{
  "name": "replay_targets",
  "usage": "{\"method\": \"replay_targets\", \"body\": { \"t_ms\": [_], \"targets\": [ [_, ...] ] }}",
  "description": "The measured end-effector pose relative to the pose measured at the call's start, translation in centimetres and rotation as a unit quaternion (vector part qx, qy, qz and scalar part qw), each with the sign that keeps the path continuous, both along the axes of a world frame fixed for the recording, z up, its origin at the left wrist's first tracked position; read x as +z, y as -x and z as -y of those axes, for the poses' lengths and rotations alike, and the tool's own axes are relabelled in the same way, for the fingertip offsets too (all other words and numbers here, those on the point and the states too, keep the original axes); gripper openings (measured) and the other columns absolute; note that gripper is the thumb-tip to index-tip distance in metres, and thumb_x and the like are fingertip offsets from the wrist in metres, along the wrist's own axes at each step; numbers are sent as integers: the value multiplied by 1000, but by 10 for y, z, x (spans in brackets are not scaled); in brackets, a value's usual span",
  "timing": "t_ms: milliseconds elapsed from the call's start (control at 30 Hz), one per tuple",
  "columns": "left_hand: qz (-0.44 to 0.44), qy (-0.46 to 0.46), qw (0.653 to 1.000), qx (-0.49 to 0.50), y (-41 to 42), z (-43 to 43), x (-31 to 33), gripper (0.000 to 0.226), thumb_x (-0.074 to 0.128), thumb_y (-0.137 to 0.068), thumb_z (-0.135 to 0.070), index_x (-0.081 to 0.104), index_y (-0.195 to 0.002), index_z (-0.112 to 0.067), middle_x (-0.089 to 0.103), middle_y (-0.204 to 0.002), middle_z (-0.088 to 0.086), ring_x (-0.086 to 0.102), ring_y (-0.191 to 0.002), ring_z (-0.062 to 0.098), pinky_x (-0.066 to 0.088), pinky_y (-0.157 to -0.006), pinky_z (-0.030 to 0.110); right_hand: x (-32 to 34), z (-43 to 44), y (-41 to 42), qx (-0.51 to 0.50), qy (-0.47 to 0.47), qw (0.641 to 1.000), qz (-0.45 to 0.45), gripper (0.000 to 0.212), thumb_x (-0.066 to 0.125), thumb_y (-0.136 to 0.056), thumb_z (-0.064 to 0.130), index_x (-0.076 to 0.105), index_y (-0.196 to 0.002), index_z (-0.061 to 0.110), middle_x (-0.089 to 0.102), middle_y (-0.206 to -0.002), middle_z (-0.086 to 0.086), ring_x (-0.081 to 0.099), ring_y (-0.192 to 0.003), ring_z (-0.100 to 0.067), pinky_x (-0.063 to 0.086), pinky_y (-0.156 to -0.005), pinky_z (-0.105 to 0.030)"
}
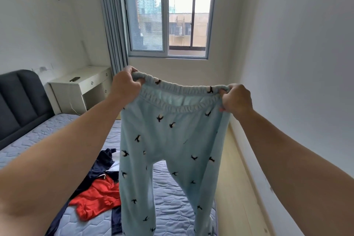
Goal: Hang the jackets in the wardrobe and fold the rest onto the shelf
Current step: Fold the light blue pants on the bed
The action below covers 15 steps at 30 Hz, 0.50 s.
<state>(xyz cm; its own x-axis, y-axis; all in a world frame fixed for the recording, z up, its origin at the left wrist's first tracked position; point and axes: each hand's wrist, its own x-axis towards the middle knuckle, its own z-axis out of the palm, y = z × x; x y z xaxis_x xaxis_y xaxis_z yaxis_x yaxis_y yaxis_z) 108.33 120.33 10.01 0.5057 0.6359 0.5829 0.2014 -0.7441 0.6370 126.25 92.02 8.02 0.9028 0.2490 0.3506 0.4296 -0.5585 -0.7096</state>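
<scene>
Both hands [125, 86] [237, 99] (closed grip) on trousers [172, 140]

A bed [38, 136] with a grey-blue quilted mattress filled the lower left, its dark padded headboard [21, 96] against the left wall. Past the bed's head end stood a white counter [90, 74] with drawers. A dark phone [74, 78] lay toward its left end, and a white cable [73, 108] hung beneath. A grey curtain [113, 25] hung left of the window [168, 13]. Pale wooden floor [235, 188] ran along the bed's right edge.
</scene>
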Motion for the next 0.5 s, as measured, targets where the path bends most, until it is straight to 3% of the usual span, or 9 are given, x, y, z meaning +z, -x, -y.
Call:
{"method": "replay_targets", "body": {
  "t_ms": [133,267,400,500],
  "targets": [
    [21,-20,1000,-12,-4,4,10,20,61,-93,-13,45,-102,-21,52,-83,-11,50,-73,4,35,-56,20,-1,-10,2,-3,-23,999,-30,27,51,-94,20,59,-116,7,64,-118,-18,60,-110,-36,51,-94,-40],
    [0,-72,997,-11,-6,5,20,26,47,-90,3,43,-95,-22,53,-84,2,51,-73,18,36,-54,25,5,-17,5,13,-47,999,-19,42,64,-83,26,48,-119,11,51,-120,-14,56,-107,-32,54,-93,-46],
    [-49,-122,991,-5,-6,-4,25,33,50,-79,10,70,-74,-15,63,-101,6,57,-99,23,46,-85,32,18,-23,1,45,23,999,1,39,57,-82,10,38,-116,14,43,-114,-11,53,-106,-36,54,-91,-51],
    [-52,-114,992,13,-7,-14,23,38,49,-81,7,79,-90,-13,65,-109,5,59,-105,23,46,-100,34,24,-26,-4,64,90,993,44,34,48,-85,6,35,-113,19,42,-110,-9,52,-101,-35,52,-86,-50]
  ]
}}
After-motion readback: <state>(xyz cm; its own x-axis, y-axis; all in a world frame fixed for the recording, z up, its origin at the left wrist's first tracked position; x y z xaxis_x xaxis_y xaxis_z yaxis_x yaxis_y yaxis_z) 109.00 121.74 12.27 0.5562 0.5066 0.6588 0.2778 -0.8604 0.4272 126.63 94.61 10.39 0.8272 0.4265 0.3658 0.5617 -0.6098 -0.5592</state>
